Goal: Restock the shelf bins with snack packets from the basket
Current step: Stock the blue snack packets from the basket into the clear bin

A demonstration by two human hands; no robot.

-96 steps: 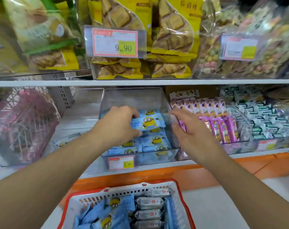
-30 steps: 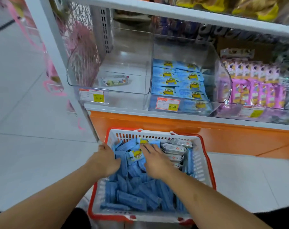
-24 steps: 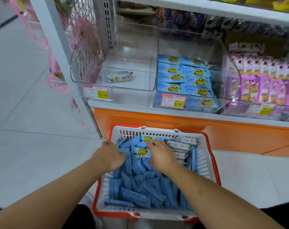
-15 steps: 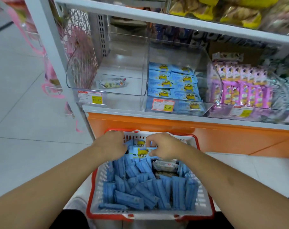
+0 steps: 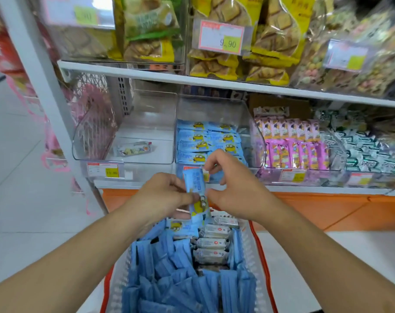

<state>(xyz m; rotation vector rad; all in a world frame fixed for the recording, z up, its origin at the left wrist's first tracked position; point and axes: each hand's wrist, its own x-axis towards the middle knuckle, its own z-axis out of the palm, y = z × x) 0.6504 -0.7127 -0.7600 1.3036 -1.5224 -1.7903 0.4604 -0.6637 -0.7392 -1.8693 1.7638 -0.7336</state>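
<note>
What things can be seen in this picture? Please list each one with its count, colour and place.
blue packet: one, light blue with yellow cartoon, held above the basket
basket: one, white with red rim, on the floor, holding many blue packets and some white ones
middle bin: one, clear, lower shelf, partly filled with blue packets
left bin: one, clear, lower shelf, one pale packet inside
pink packets: many, in the bin right of the middle bin
green-white packets: many, far right bin
yellow snack bags: several, upper shelf
left hand: pinches the blue packet
right hand: fingers at the packet's edge
</note>
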